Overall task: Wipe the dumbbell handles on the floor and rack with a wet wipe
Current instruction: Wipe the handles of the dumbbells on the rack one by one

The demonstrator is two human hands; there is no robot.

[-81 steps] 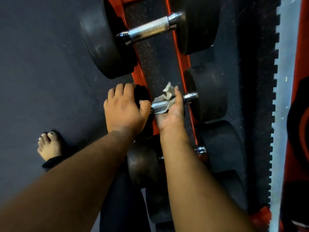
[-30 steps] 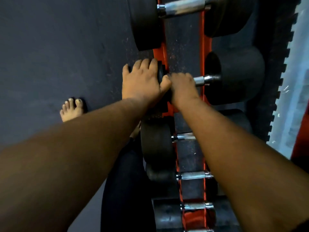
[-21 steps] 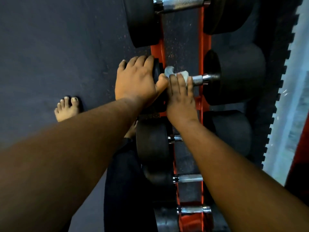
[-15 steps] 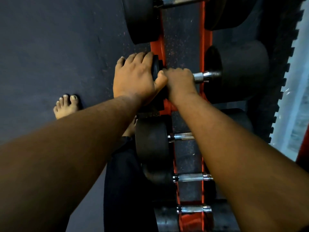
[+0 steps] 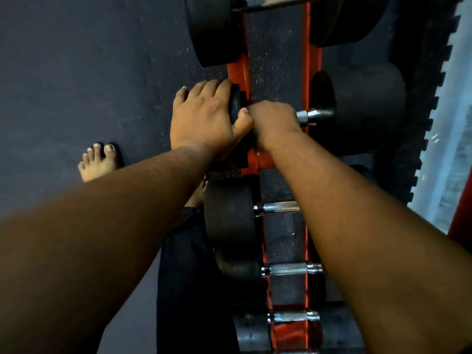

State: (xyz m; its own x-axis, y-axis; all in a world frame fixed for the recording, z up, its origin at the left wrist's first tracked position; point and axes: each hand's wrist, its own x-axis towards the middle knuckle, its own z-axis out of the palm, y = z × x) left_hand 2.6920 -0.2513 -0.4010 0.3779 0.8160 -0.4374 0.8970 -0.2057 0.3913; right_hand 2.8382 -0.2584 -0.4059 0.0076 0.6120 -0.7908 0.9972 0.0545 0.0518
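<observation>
Wipe now hidden, right hand (image 5: 274, 118) gripping dumbbell handle (image 5: 305, 116), left hand (image 5: 204, 118) on weight head (image 5: 236, 103).

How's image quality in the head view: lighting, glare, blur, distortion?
Head view: dim, warm light; the black rubber dumbbell heads lose detail in shadow. Small highlights glint on the knurled chrome handle beside the right hand. Both near forearms look soft, the left hand sharper. Wide-angle bend shows in the red steel rack rails and the pale strip at right.

Both arms reach forward. The left hand (image 5: 204, 118) lies flat with spread fingers; the right hand (image 5: 274, 120) is curled into a fist beside it.
</observation>
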